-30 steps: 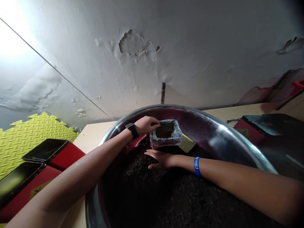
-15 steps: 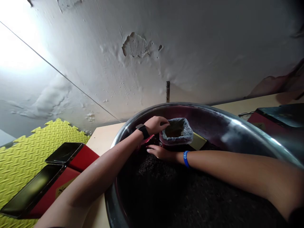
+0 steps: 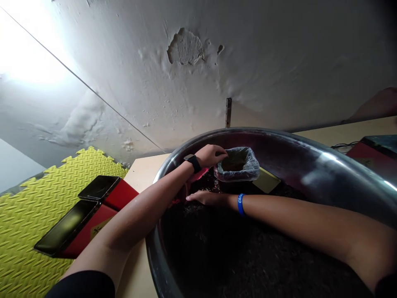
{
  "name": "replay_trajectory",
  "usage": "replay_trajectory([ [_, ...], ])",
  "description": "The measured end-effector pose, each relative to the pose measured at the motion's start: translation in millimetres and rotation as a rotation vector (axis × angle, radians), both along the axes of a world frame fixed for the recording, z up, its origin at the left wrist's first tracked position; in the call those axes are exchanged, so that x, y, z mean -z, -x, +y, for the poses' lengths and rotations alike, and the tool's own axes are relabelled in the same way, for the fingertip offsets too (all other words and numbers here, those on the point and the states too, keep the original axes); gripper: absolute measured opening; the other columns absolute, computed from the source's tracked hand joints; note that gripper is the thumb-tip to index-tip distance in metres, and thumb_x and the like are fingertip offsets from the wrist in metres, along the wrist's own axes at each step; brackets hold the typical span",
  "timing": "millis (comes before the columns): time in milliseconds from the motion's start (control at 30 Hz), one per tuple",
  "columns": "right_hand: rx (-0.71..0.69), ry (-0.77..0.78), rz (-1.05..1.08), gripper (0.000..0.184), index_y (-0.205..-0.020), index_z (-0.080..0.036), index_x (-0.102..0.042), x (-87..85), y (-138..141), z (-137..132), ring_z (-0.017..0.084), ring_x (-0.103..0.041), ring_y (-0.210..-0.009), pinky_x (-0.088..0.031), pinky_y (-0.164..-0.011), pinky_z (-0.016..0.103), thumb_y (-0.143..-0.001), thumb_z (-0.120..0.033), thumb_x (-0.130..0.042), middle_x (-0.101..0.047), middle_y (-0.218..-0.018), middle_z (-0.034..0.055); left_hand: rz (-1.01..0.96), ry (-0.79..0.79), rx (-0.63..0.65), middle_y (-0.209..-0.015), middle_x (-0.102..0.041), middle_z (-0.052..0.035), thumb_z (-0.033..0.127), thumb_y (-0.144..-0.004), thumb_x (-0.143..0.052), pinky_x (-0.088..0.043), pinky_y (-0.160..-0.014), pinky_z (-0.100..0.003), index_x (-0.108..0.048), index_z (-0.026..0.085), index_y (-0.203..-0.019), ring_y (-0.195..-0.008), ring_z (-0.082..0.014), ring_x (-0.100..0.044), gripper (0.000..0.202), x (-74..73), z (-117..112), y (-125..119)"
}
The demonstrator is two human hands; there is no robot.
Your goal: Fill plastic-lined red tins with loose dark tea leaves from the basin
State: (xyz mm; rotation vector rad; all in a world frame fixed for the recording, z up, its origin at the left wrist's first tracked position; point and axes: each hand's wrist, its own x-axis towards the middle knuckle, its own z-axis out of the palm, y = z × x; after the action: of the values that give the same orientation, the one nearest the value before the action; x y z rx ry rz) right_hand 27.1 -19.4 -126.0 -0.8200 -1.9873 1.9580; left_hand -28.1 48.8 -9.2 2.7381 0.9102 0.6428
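Note:
A large steel basin (image 3: pixel 313 153) holds a heap of dark loose leaves (image 3: pixel 235 248). At its far side stands a small box lined with a clear plastic bag (image 3: pixel 238 164). My left hand (image 3: pixel 212 155), with a black watch on the wrist, grips the left rim of that bag, fingers curled. My right hand (image 3: pixel 207 197), with a blue wristband, lies flat on the dark leaves just in front of the box, fingers stretched out to the left. A yellow-green card (image 3: pixel 266 180) lies beside the box on the right.
The basin sits on a pale tabletop (image 3: pixel 143 174) against a peeling white wall. Red boxes with dark glossy lids (image 3: pixel 89 203) lie to the left, over a yellow foam mat (image 3: pixel 27 223). Another red box (image 3: pixel 372 151) is at the right edge.
My right hand has slid leftward across the leaves, nearer the box's front left. My left hand keeps hold of the bag rim. The camera has shifted, moving everything rightward in view.

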Motion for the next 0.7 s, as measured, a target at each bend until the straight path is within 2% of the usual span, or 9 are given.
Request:
replay_trajectory([
  [133, -0.048, 0.066, 0.016, 0.036, -0.093, -0.016, -0.064, -3.1, -4, -10, 0.016, -0.057, -0.078, -0.043, -0.074, 0.028, -0.076, -0.044, -0.050, -0.064, -0.092, 0.0030, -0.011, 0.000, 0.007, -0.091, -0.066, -0.0030, 0.030, -0.081, -0.048, -0.043, -0.078, -0.023, -0.066, 0.016, -0.089, -0.083, -0.0135, -0.058, 0.024, 0.9, -1, 0],
  [300, -0.041, 0.005, -0.111, 0.034, -0.085, -0.016, -0.067, -6.3, -13, -21, 0.017, -0.057, -0.083, -0.042, -0.078, 0.028, -0.070, -0.044, -0.056, -0.065, -0.087, 0.0017, -0.015, -0.003, 0.012, -0.090, -0.066, -0.0028, 0.030, -0.081, -0.048, -0.043, -0.077, -0.023, -0.066, 0.016, -0.090, -0.082, -0.0132, -0.058, 0.024, 2.8, 1, -1],
  [467, -0.049, -0.026, -0.122, 0.029, -0.086, -0.018, -0.069, -4.5, -18, -28, 0.018, -0.057, -0.090, -0.041, -0.082, 0.028, -0.071, -0.039, -0.054, -0.066, -0.091, 0.0005, -0.016, 0.003, 0.010, -0.091, -0.066, -0.0027, 0.030, -0.081, -0.047, -0.042, -0.079, -0.025, -0.066, 0.018, -0.090, -0.084, -0.0138, -0.058, 0.024, 2.7, 0, -1],
  [700, -0.071, -0.001, -0.151, 0.026, -0.085, -0.018, -0.069, -3.3, -35, -41, 0.018, -0.058, -0.082, -0.043, -0.075, 0.028, -0.072, -0.033, -0.052, -0.067, -0.086, 0.0004, -0.002, 0.010, 0.016, -0.093, -0.065, -0.0017, 0.029, -0.081, -0.048, -0.043, -0.079, -0.025, -0.065, 0.018, -0.090, -0.085, -0.0136, -0.058, 0.023, -0.1, -5, -3],
])
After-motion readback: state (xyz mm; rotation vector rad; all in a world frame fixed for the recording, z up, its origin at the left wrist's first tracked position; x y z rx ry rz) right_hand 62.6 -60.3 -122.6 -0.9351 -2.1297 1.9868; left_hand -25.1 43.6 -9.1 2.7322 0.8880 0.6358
